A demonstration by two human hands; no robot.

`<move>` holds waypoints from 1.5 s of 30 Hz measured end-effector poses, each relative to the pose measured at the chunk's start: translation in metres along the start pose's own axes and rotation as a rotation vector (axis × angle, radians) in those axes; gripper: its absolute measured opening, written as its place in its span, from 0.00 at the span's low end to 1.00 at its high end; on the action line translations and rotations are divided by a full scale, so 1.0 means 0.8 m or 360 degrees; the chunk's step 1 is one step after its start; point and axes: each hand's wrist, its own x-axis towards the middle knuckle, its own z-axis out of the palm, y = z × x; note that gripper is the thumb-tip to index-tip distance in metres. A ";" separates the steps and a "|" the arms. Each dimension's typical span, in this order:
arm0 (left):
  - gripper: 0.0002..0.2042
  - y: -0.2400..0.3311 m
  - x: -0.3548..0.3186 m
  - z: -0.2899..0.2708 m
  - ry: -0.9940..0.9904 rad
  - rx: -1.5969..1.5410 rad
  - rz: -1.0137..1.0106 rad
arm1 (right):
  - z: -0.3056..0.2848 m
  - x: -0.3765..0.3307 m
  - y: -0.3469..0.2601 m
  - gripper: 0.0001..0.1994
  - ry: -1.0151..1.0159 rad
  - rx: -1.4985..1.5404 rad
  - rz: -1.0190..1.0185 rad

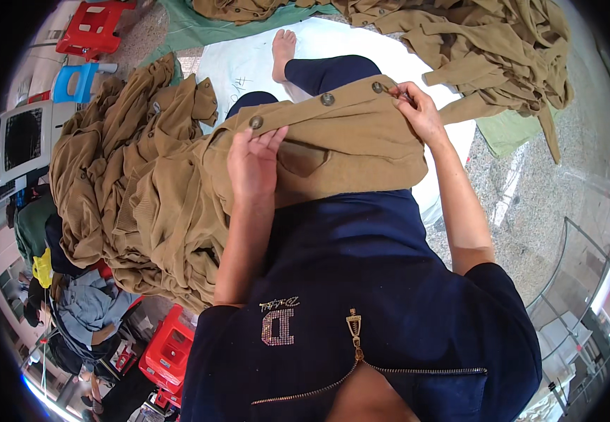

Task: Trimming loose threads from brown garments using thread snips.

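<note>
Across my lap lies a tan buttoned cardigan [361, 151], its button band stretched out crosswise with several dark round buttons on it. My left hand [254, 158] grips the band's edge just below the leftmost button [255, 122]. At the band's right end, my right hand [417, 112] pinches the cloth beside another button [378, 87]. A middle button [327, 99] sits between the two hands. What lies under my right fingertips is partly hidden.
A big heap of matching tan garments [136, 183] lies to my left, touching the cardigan. Another tan pile [488, 49] rests at the far right. Beneath my legs is a white sheet [248, 63]. Red stools [168, 348] and a blue stool [74, 83] stand at the left.
</note>
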 end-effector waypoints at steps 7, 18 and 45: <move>0.15 0.007 -0.005 -0.010 0.0094 0.0077 -0.0045 | 0.015 -0.027 -0.009 0.10 0.0252 -0.0030 0.0041; 0.08 -0.013 -0.003 -0.001 0.0122 -0.0027 -0.0084 | 0.108 -0.028 -0.149 0.18 -0.0007 -0.0549 -0.1302; 0.25 0.048 0.103 -0.305 0.0717 0.0966 -0.0228 | 0.019 0.033 -0.085 0.10 0.0215 -0.0338 -0.0652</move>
